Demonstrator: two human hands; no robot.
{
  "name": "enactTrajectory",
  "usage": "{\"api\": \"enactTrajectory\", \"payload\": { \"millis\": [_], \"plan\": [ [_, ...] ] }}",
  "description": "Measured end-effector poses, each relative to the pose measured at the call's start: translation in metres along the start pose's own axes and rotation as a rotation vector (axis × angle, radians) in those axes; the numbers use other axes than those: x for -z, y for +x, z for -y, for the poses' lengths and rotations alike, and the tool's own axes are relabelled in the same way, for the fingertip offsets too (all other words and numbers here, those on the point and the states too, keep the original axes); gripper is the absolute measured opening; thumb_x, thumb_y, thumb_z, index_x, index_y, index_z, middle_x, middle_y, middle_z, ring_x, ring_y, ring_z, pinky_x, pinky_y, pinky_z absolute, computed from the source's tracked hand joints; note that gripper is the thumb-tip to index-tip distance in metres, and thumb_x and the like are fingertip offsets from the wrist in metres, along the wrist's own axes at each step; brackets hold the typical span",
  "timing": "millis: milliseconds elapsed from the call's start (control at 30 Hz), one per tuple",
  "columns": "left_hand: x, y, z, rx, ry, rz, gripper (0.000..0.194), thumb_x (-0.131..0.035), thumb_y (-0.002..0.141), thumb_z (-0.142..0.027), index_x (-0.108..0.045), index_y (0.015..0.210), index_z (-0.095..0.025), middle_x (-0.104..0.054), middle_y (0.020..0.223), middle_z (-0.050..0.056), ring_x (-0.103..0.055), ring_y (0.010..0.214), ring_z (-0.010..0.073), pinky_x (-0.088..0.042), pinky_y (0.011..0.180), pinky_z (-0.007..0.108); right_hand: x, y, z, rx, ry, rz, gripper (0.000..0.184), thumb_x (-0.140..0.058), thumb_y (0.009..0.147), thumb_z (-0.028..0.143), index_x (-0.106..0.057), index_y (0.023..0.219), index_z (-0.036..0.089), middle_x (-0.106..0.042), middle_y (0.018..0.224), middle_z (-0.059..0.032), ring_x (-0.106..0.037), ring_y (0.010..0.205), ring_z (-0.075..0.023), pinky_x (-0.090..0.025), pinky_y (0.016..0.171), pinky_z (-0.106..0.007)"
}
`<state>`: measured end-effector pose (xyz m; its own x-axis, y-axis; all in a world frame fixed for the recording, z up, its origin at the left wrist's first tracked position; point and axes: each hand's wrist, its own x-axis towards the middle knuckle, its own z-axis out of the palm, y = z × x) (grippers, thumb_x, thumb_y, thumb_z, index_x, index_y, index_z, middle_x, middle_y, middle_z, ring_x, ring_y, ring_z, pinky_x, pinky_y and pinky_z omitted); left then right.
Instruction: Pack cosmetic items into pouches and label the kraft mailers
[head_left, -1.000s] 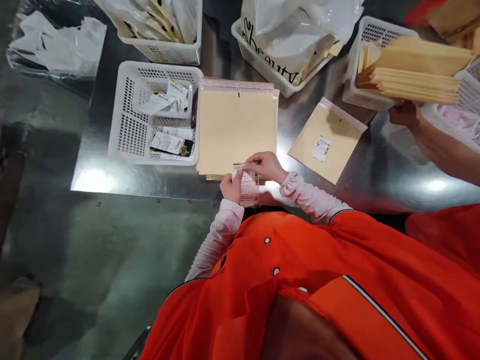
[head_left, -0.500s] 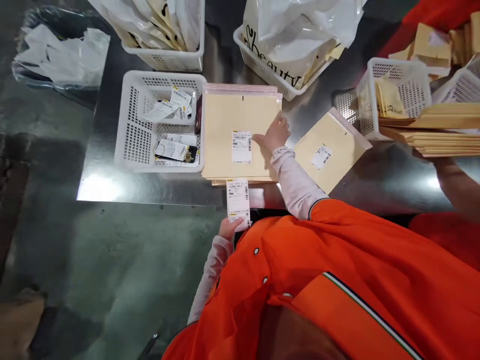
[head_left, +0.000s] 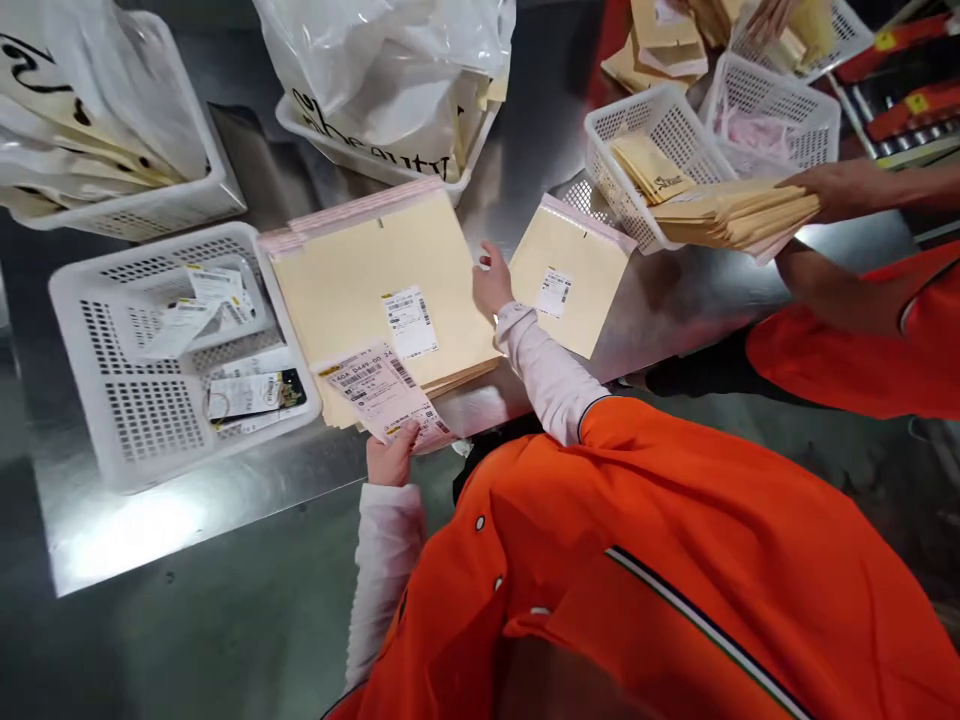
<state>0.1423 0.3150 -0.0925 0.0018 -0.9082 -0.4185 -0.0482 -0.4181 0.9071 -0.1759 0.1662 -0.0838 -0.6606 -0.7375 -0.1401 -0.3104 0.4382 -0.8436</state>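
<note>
My left hand (head_left: pixel 393 458) is closed on the lower end of a strip of printed shipping labels (head_left: pixel 375 388). The strip's upper part overlaps the near edge of a stack of cream padded envelopes (head_left: pixel 337 280) with pink flaps. On the top envelope lies a white shipping label (head_left: pixel 409 322). My right hand (head_left: pixel 492 282) is at the stack's right edge, its fingers loosely bent and apart; the thumb is not clearly visible. Just right of it, a single padded envelope (head_left: pixel 574 265) with its own label (head_left: pixel 553 292) lies tilted on the metal table (head_left: pixel 292 480).
Left of the stack, a white basket (head_left: pixel 150 420) holds tags and labels. Behind are a basket (head_left: pixel 135 215) of bagged envelopes and another basket (head_left: pixel 352 150) with a white plastic bag. On the right, a co-worker's hand (head_left: pixel 847 190) holds several envelopes (head_left: pixel 742 215) by another basket (head_left: pixel 630 125).
The view has turned right. My left hand has raised the label strip over the stack's near edge. My right hand has moved off the top envelope's label to the stack's right edge.
</note>
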Motion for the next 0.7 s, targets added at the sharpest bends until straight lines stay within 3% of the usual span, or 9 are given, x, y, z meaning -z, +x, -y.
{"api": "enactTrajectory", "payload": {
  "millis": [67,167,267,333,400,467,567,633,700],
  "plan": [
    [-0.002,0.003,0.001,-0.007,-0.049,-0.021,0.043,-0.088,0.061,-0.037,-0.076,0.097,-0.016,-0.08,0.1,0.012,-0.075,0.107,0.032,-0.06,0.102,0.05,0.034,0.005,-0.021,-0.001,0.083,-0.08,0.049,-0.041,0.102,0.007,-0.052,0.149,0.009,-0.068,0.128,-0.0105,-0.065,0.11,-0.0129,-0.051,0.109,-0.029],
    [-0.006,-0.001,0.001,0.014,-0.109,-0.024,0.052,-0.089,0.061,-0.033,-0.075,0.108,-0.017,-0.079,0.115,0.012,-0.074,0.114,0.0307,-0.058,0.107,0.049,0.108,0.007,-0.067,-0.02,0.068,-0.294,0.046,-0.041,0.098,0.007,-0.063,0.138,0.007,-0.067,0.136,-0.0144,-0.063,0.127,-0.0159,-0.045,0.118,-0.03],
    [-0.012,-0.011,0.0,0.051,-0.121,-0.001,0.052,-0.089,0.064,-0.033,-0.075,0.111,-0.017,-0.077,0.123,0.011,-0.072,0.118,0.0301,-0.056,0.11,0.048,0.177,0.002,-0.113,-0.211,-0.144,-0.413,0.045,-0.04,0.096,0.007,-0.065,0.134,0.003,-0.068,0.133,-0.0188,-0.063,0.126,-0.0208,-0.046,0.116,-0.034],
    [-0.017,-0.017,0.0,0.071,-0.117,0.025,0.052,-0.089,0.064,-0.035,-0.075,0.111,-0.017,-0.077,0.125,0.011,-0.071,0.12,0.0298,-0.057,0.11,0.046,0.201,-0.002,-0.132,-0.324,-0.333,-0.415,0.045,-0.043,0.097,0.011,-0.063,0.136,0.001,-0.064,0.135,-0.0238,-0.062,0.126,-0.0274,-0.046,0.115,-0.045],
    [-0.024,-0.021,0.001,0.093,-0.116,0.041,0.053,-0.089,0.063,-0.036,-0.075,0.111,-0.018,-0.077,0.124,0.01,-0.072,0.12,0.0291,-0.058,0.108,0.044,0.201,-0.006,-0.137,-0.363,-0.472,-0.428,0.051,-0.049,0.098,0.017,-0.057,0.146,0.002,-0.051,0.15,-0.0296,-0.052,0.138,-0.0342,-0.037,0.119,-0.059],
    [-0.03,-0.023,0.002,0.116,-0.103,0.047,0.053,-0.09,0.062,-0.038,-0.076,0.109,-0.018,-0.078,0.12,0.01,-0.073,0.116,0.029,-0.059,0.105,0.044,0.182,-0.009,-0.133,-0.244,-0.584,-0.366,0.059,-0.053,0.1,0.023,-0.048,0.157,0.01,-0.032,0.166,-0.029,-0.032,0.153,-0.0368,-0.023,0.123,-0.066],
    [-0.038,-0.025,0.003,0.163,-0.07,0.032,0.052,-0.092,0.054,-0.041,-0.077,0.098,-0.017,-0.081,0.107,0.01,-0.076,0.105,0.0308,-0.062,0.098,0.047,0.142,-0.016,-0.127,0.02,-0.758,-0.036,0.059,-0.052,0.106,0.035,-0.045,0.162,0.022,-0.022,0.175,-0.0197,-0.011,0.161,-0.0364,-0.012,0.123,-0.07],
    [-0.043,-0.028,0.002,0.181,-0.071,-0.005,0.052,-0.093,0.05,-0.042,-0.077,0.092,-0.017,-0.081,0.1,0.01,-0.076,0.099,0.0311,-0.063,0.095,0.047,0.127,-0.02,-0.129,0.087,-0.81,0.165,0.057,-0.05,0.107,0.039,-0.045,0.162,0.023,-0.022,0.175,-0.018,-0.008,0.162,-0.0377,-0.01,0.122,-0.072],
    [-0.048,-0.034,0.0,0.167,-0.105,-0.057,0.053,-0.093,0.048,-0.043,-0.077,0.091,-0.017,-0.081,0.098,0.01,-0.076,0.1,0.0312,-0.063,0.095,0.047,0.125,-0.022,-0.13,0.109,-0.815,0.274,0.058,-0.049,0.108,0.039,-0.045,0.162,0.021,-0.023,0.175,-0.0185,-0.009,0.162,-0.0385,-0.008,0.122,-0.073]
  ]
}}
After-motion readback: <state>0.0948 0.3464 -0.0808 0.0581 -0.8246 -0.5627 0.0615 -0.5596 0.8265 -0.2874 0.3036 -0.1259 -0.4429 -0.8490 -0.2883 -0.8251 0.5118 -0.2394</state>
